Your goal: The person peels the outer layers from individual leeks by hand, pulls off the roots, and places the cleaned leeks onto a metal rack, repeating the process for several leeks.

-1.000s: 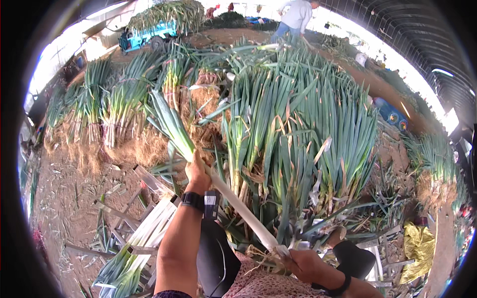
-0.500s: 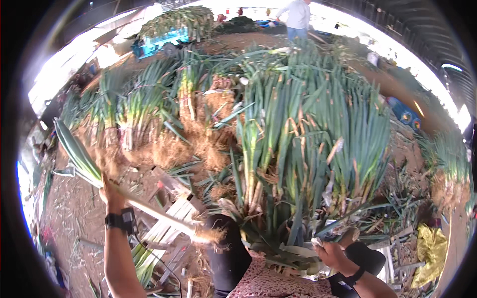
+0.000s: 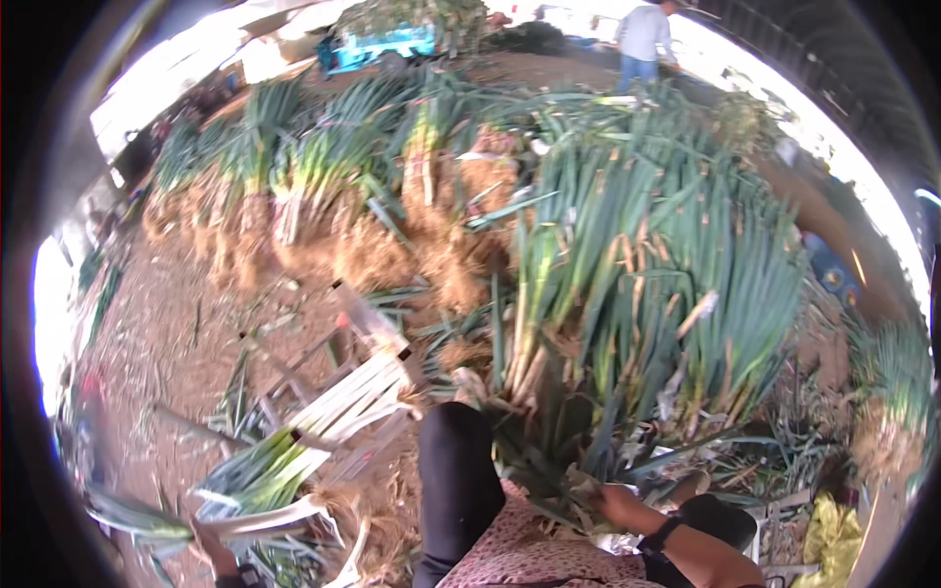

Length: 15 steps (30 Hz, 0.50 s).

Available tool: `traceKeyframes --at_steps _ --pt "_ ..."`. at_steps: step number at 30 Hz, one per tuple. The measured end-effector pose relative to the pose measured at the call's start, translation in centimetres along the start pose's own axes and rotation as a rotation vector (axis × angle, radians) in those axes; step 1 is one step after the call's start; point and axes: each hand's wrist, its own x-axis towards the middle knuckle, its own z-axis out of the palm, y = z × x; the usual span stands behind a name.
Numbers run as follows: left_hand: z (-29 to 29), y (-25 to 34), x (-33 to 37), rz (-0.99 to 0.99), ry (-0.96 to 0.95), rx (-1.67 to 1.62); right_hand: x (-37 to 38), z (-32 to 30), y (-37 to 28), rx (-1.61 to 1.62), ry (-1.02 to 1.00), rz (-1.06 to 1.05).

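Note:
At the lower left, my left hand is closed round a long green onion, its green leaves to the left and its pale stem toward the right. The stalk lies low beside a rack of onions with white stems and green leaves. My right hand is closed over my lap, its fingers partly hidden among green leaves and a pale, papery leaf. What it grips cannot be made out. A patterned pink cloth covers my lap.
Ahead stands a dense mass of upright green onions, with tied bundles and tan roots to the left. A yellow sack lies at the right. Farther back are a blue cart and a standing person.
My left hand has lowered toward me with the onion, which now lies by the rack instead of across my knee. My right hand has shifted slightly left into the leaves. The view has tilted down.

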Motion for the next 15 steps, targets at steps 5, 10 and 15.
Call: traceKeyframes --at_steps 5,10,15 --pt "-3.3 -2.6 1.9 -0.119 0.018 0.181 -0.7 -0.6 -2.6 0.195 -0.005 -0.043" --pt "-2.2 -0.7 -0.5 -0.096 0.016 0.349 0.1 0.4 0.8 0.065 -0.139 -0.033" --pt "-0.9 0.5 -1.7 -0.057 0.026 0.541 2.0 2.0 2.1 0.325 -0.041 -0.006"
